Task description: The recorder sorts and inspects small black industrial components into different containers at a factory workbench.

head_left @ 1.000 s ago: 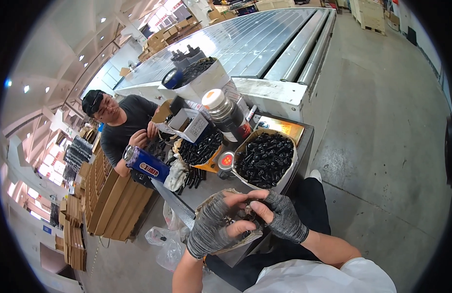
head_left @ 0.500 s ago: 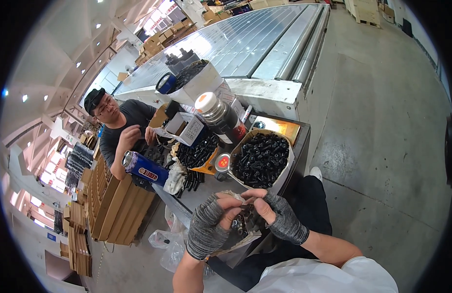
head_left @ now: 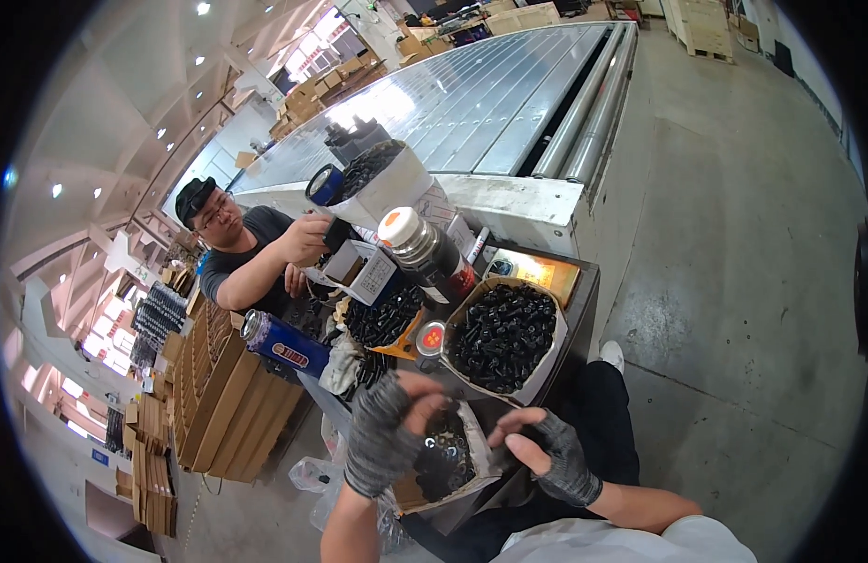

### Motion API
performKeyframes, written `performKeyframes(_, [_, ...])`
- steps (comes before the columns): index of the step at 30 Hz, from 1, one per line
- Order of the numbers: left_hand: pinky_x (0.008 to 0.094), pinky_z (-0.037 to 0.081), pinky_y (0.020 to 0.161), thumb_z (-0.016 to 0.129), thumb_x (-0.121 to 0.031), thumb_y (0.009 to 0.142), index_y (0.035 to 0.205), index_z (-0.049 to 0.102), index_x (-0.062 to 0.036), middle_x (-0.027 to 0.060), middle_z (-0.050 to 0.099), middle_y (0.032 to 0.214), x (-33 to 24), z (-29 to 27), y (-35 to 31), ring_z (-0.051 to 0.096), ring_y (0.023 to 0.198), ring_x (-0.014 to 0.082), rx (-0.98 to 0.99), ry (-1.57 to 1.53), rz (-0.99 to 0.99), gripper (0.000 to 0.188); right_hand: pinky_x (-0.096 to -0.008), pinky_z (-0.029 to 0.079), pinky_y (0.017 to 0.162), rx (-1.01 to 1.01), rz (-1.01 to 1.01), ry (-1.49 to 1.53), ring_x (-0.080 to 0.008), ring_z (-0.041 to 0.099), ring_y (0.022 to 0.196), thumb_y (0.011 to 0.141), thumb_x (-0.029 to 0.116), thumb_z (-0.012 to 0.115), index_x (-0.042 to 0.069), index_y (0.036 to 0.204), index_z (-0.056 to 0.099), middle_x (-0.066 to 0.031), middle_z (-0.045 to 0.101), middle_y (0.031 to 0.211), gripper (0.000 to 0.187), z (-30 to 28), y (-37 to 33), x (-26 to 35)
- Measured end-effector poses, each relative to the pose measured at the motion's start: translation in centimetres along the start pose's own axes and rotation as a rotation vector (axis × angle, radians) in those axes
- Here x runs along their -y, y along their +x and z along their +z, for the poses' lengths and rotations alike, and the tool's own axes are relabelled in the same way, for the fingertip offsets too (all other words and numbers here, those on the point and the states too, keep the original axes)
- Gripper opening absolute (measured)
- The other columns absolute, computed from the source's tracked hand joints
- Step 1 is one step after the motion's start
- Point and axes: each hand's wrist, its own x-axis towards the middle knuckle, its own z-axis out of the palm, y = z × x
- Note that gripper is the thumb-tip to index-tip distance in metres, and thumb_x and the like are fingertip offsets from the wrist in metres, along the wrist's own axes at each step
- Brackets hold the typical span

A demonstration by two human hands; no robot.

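Observation:
My left hand (head_left: 392, 432), in a grey fingerless glove, hovers over the left side of an open carton (head_left: 481, 441) of small rings and dark hardware (head_left: 445, 460). Motion blurs its fingers, so what they hold, if anything, is unclear. On the carton's right, my right hand (head_left: 556, 455) wears a matching glove. Its thumb and fingers are stretched out and apart, with nothing visible between them. Just beyond the hands stands a white-sided box (head_left: 547, 361) heaped with black screws (head_left: 504, 333).
A bottle (head_left: 429, 253), a small lidded jar (head_left: 430, 340), a blue can (head_left: 284, 342) and a yellow box (head_left: 396, 345) of black parts crowd the table. At the left a co-worker (head_left: 256, 244) reaches over a white box (head_left: 364, 272). A roller conveyor (head_left: 472, 103) lies behind.
My hands have parted from over the carton, left hand to the left, right hand rightward and down, exposing the hardware inside. The co-worker's hand has reached out to the white box.

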Motion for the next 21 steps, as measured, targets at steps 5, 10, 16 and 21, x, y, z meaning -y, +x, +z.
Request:
performKeyframes(5, [0.0298,0.049,0.063,0.068,-0.001,0.086,0.093,0.068,-0.0025,0.007,0.064,0.077,2.4,0.3,3.8,0.063,0.069,0.016,-0.077,0.25,0.042,0.007,-0.0289,0.053,0.079,0.016,0.074,-0.05,-0.0147,0.066,0.084,0.099,0.013,0.058,0.0,0.107,0.061,-0.0092,0.07,0.09,0.016,-2.7,-2.4,-3.4])
performKeyframes(10, [0.0331,0.05,0.066,0.069,-0.003,0.086,0.095,0.068,-0.0011,0.0121,0.064,0.078,4.6,2.2,6.0,0.065,0.071,0.0228,-0.037,0.335,0.055,0.009,-0.0278,0.053,0.076,0.127,0.302,-0.102,-0.0123,0.066,0.083,0.1,0.019,0.059,-0.001,0.107,0.064,-0.0072,0.07,0.09,0.022,-4.7,-4.7,-6.7])
performKeyframes(16, [0.0367,0.052,0.07,0.07,-0.005,0.085,0.095,0.068,-0.0011,0.015,0.065,0.083,3.9,3.2,7.5,0.066,0.076,0.0296,0.016,0.389,0.109,0.01,-0.032,0.053,0.077,0.342,0.371,-0.287,-0.0213,0.067,0.085,0.095,0.023,0.062,0.0,0.109,0.068,-0.0134,0.07,0.092,0.027,-6.3,-6.0,-12.5])
performKeyframes(21, [0.0446,0.051,0.076,0.07,-0.016,0.086,0.093,0.067,-0.0045,0.0156,0.065,0.091,3.7,4.2,7.9,0.064,0.086,0.0347,0.118,0.419,0.056,0.014,-0.032,0.052,0.074,0.422,0.377,-0.343,-0.0201,0.067,0.081,0.095,0.023,0.061,0.0,0.106,0.068,-0.0122,0.069,0.088,0.026,-5.9,-4.6,-12.0])
